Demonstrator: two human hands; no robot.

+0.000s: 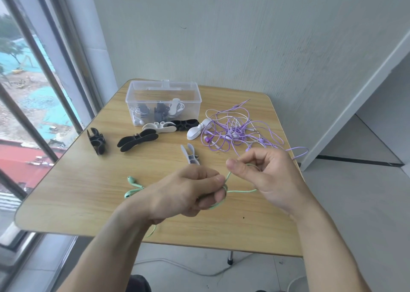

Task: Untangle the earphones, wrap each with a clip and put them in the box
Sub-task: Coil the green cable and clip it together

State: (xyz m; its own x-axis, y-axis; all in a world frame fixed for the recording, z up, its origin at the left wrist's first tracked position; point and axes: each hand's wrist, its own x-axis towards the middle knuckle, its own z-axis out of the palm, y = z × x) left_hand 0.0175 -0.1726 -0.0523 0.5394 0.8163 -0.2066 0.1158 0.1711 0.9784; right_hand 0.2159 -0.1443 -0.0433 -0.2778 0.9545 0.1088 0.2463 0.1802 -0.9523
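My left hand (188, 191) grips a mint-green earphone cable (241, 191) that is looped around its fingers. The two green earbuds (131, 186) lie on the table just left of that hand. My right hand (268, 176) pinches the same cable a little to the right, above the table. A grey clip (190, 154) lies just beyond my hands. A tangle of purple and white earphones (235, 129) sits at the right. The clear plastic box (164, 89) at the back holds several clipped earphones.
Two black clips (96, 141) (137, 140) lie at the left of the wooden table (88, 198). A white clip (158, 127), another black clip (185, 124) and a white clip (197, 129) lie before the box. A window is at the left, a wall behind.
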